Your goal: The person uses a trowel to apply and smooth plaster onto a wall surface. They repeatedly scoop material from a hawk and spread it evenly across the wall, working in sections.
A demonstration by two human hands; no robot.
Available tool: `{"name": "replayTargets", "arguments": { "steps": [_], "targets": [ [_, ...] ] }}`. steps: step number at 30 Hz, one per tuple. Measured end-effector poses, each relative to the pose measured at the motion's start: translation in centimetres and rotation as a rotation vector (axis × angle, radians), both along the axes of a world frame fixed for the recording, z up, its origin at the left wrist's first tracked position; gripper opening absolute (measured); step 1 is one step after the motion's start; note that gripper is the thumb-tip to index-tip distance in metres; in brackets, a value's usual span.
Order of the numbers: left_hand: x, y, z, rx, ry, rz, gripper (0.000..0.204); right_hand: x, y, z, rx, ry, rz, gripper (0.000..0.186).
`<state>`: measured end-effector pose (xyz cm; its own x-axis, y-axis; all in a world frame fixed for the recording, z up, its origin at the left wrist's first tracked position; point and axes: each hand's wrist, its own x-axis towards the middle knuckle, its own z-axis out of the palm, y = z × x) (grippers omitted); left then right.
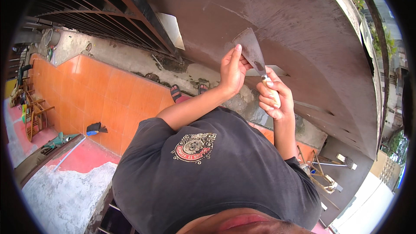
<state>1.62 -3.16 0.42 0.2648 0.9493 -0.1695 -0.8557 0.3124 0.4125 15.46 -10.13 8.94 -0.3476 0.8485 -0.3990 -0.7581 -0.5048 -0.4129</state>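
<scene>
Item: putty knife, right hand gripping its pale handle, left hand pinching the blade, seemingly flat against the brown panel. Best kept at a low angle with even pressure.

one scraper, held by two hands: left hand and right hand. two sandals below. one brown wall.
</scene>
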Motion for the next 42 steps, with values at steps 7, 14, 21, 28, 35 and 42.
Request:
{"name": "replayTargets", "arguments": {
  "steps": [7,14,21,28,35,42],
  "targets": [
    [-0.5,-0.7,-2.4,0.752,0.865,0.577,0.048,0.3,-0.7,-0.9,0.011,0.004,-0.058,0.044],
    [-0.9,4.7,-0.1,1.092,1.096,0.850,0.053,0.4,0.1,0.0,0.069,0.036,0.003,0.042],
    [-2.2,7.0,0.2,1.104,1.167,1.045,0.043,-0.3,3.4,0.8,0.018,-0.004,0.060,0.039],
    [-4.0,8.1,0.1,1.275,1.168,0.964,0.041,-1.5,2.7,0.3,0.083,0.150,0.091,0.040],
    [-5.3,8.5,0.6,1.320,1.229,0.926,0.044,-1.4,3.7,-0.5,-0.008,0.100,0.103,0.040],
    [-7.3,9.5,2.0,1.324,1.330,0.979,0.045,-2.9,4.9,-0.6,-0.041,0.155,0.117,0.041]
  ]
}}
